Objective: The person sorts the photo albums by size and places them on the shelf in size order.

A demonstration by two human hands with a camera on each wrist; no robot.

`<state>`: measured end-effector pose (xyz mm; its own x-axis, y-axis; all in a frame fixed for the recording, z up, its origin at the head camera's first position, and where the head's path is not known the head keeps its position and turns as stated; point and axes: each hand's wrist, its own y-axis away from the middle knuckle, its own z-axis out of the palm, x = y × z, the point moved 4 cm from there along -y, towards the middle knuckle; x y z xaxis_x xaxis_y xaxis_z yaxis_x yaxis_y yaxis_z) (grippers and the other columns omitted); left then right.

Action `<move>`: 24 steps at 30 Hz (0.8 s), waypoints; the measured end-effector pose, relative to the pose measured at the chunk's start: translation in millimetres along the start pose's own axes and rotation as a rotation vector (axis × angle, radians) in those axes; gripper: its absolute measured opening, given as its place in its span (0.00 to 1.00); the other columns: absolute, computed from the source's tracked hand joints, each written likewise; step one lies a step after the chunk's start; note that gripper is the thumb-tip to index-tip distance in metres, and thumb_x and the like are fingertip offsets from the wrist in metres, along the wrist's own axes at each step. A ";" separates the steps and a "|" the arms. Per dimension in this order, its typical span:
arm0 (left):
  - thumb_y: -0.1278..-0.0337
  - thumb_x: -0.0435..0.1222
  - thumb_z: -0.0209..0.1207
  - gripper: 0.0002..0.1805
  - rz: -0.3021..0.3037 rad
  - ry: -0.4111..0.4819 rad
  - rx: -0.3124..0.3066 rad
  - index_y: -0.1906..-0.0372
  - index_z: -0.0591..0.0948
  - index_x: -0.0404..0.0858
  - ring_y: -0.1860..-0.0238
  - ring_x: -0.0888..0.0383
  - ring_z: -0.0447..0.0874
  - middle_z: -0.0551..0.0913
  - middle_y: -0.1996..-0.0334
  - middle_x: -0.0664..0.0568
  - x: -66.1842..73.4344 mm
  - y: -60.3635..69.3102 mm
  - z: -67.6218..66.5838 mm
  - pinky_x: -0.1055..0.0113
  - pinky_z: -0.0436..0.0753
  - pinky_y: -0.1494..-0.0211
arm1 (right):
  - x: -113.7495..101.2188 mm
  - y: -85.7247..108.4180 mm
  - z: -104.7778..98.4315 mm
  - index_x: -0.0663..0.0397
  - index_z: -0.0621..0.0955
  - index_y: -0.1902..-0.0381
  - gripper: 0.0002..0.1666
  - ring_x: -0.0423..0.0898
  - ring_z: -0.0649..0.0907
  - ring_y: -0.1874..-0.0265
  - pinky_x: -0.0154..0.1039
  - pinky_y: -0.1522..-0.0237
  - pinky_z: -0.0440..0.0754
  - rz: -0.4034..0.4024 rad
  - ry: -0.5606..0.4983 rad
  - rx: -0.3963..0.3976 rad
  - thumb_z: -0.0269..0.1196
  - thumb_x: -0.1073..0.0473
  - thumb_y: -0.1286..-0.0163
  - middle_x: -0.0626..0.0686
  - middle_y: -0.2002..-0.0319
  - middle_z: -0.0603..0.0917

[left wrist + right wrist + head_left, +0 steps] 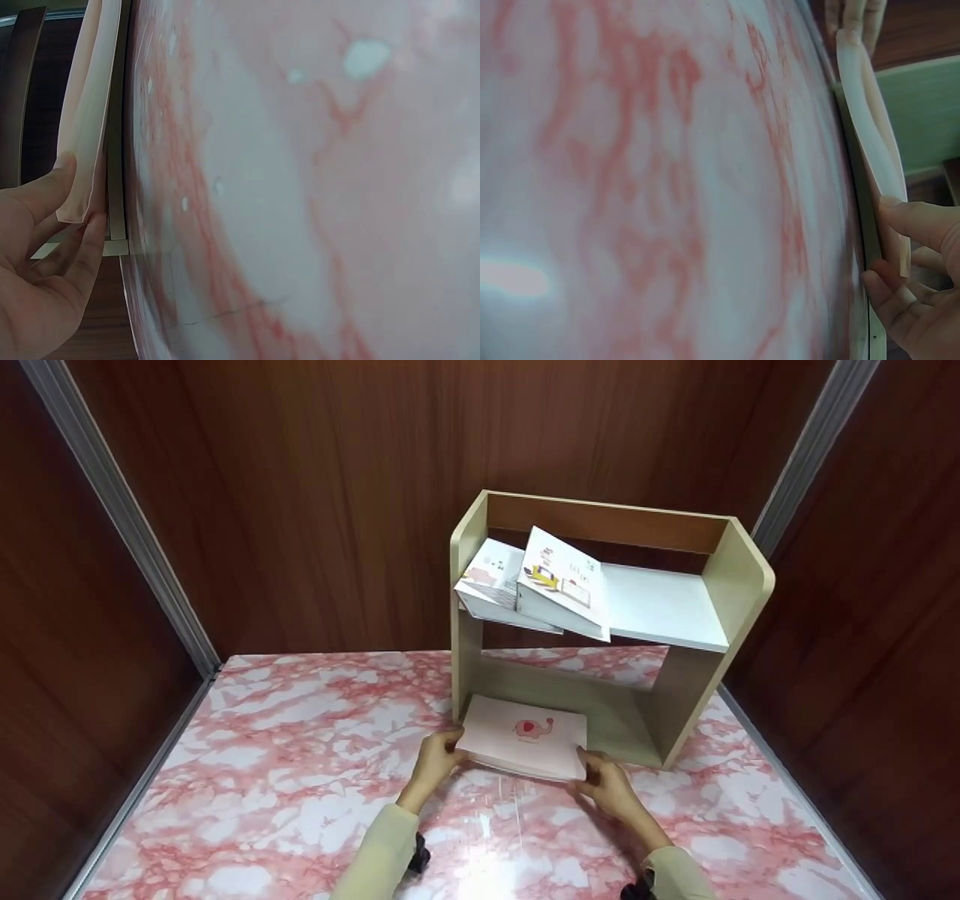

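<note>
A pink book [525, 735] with a red elephant on its cover lies flat, partly over the bottom board of a small wooden bookshelf [739, 577]. My left hand [435, 765] pinches its left front corner. At the right front corner, my right hand [609, 786] grips the same book. The left wrist view shows the thumb and fingers on either side of the bent page block [90, 135]. In the right wrist view, the book's curved edge [874, 127] sits between thumb and fingers, just above the bottom board's front edge.
Two white books lie tilted on the upper shelf: one with a pink picture [489, 574] at the left, another with a yellow picture [566, 585] leaning over it and jutting past the front. The table [300, 750] has a red-and-white marbled cover. Dark wood panels [300, 510] enclose it.
</note>
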<state>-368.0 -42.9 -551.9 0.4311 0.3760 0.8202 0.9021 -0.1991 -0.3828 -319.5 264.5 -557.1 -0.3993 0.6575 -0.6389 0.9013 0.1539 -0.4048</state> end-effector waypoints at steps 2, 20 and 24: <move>0.55 0.25 0.64 0.24 0.000 -0.003 0.006 0.49 0.75 0.20 0.48 0.41 0.77 0.76 0.47 0.32 -0.1 0.2 -0.2 0.55 0.78 0.48 | 0.0 -0.1 0.2 0.70 0.76 0.46 0.34 0.55 0.78 0.52 0.52 0.49 0.75 -0.002 -0.002 -0.001 0.72 0.68 0.53 0.63 0.51 0.79; 0.58 0.25 0.65 0.21 0.048 -0.121 0.054 0.52 0.79 0.23 0.51 0.43 0.79 0.79 0.51 0.34 0.0 0.2 0.9 0.55 0.79 0.50 | -0.1 -0.4 1.8 0.70 0.74 0.44 0.36 0.56 0.79 0.55 0.49 0.53 0.78 -0.018 0.013 0.002 0.72 0.64 0.51 0.64 0.53 0.79; 0.55 0.24 0.63 0.20 0.033 -0.153 0.031 0.51 0.79 0.24 0.55 0.46 0.80 0.79 0.50 0.35 -0.2 -0.7 1.4 0.57 0.81 0.54 | 0.7 -0.9 2.1 0.72 0.73 0.43 0.36 0.54 0.81 0.60 0.44 0.58 0.81 -0.019 -0.020 -0.017 0.71 0.64 0.50 0.66 0.51 0.78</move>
<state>-368.7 -41.6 -552.4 0.4560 0.5035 0.7339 0.8867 -0.1863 -0.4231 -320.9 263.2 -558.5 -0.4198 0.6398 -0.6438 0.8961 0.1795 -0.4060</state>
